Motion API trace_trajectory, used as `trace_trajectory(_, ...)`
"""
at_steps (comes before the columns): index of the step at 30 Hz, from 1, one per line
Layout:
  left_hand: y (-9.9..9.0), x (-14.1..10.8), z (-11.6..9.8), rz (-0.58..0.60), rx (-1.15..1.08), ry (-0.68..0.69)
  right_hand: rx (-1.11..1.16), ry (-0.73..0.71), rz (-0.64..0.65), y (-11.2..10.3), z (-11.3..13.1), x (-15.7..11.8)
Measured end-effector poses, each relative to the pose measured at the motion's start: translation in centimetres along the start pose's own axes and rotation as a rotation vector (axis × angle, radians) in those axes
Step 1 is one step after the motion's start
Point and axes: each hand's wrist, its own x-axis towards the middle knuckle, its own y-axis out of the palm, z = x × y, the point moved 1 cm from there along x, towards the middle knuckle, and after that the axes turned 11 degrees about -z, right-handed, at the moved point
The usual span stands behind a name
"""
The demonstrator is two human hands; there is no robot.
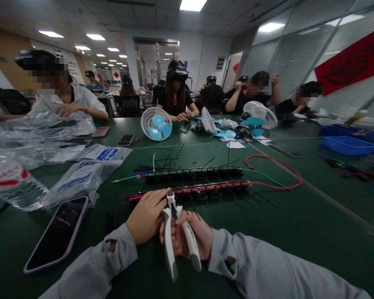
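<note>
My right hand [187, 234] is closed around white-and-grey diagonal cutters [191, 245], their handles spread. The cutter jaws [171, 197] point away from me and sit at the near edge of the closer wire harness [205, 189], by my left fingertips. That harness is a long bundle with red wire on a black base, with thin black cable-tie tails sticking out. My left hand [148, 216] lies over its left part with fingers bent around it; the thumb is hidden. Parallel behind it lies a second wire harness [193, 171] with green, blue and red leads.
At left are a phone [57, 232], a water bottle [14, 182] and plastic bags [84, 170]. Small fans [156, 123] with blue blades stand at the back of the green table [283, 257]. Blue trays [349, 145] are at right. Several people sit around.
</note>
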Motion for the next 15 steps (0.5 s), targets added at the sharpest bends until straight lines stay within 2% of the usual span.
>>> trace_trajectory(8, -0.01, -0.02, -0.07, -0.009, 0.014, -0.001, 0.003, -0.051, -0.070, 0.25, -0.06, 0.15)
trace_trajectory(12, -0.04, 0.05, -0.07, -0.001, 0.023, -0.002, 0.013, -0.073, -0.065, 0.49, -0.03, 0.03)
trace_trajectory(15, -0.02, 0.06, 0.00, 0.013, 0.036, -0.003, 0.010, -0.033, -0.027, 0.34, -0.02, -0.04)
